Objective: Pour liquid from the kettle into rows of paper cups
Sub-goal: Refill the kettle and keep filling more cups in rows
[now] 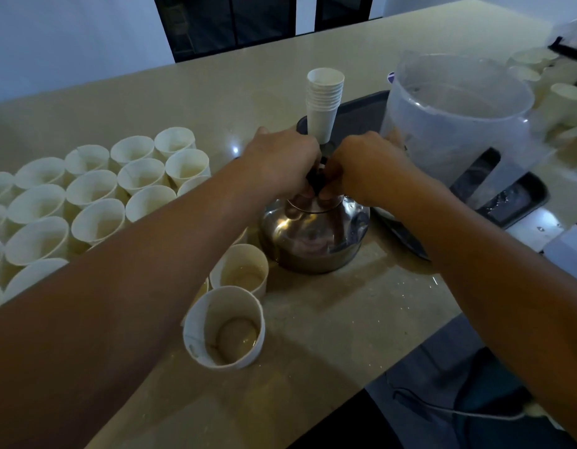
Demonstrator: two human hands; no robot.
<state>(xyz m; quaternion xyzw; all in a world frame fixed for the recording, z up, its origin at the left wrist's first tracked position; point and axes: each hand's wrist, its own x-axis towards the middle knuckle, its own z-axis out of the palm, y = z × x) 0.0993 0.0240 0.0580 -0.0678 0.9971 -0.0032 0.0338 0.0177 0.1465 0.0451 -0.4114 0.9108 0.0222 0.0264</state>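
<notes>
Nearest cup (224,327): white paper, round, a shallow pool of pale liquid in it, on our beige speckled desk (329,319).
Kettle (313,234): polished steel, squat, mid-desk just beyond.
Hands: our left hand (280,160) and right hand (366,166) both curl around the kettle's black lid knob (315,181).
Rows of cups (92,196): left, crowded together.
Stacked cups (324,103): behind.
Jug (455,124): translucent plastic, on a dark tray (520,202).

It looks like a serving counter at a drinks stall or pantry. A long beige stone countertop (190,92) carries rows of paper cups (96,196), a plastic jug (455,124) and a dark tray (361,108).
</notes>
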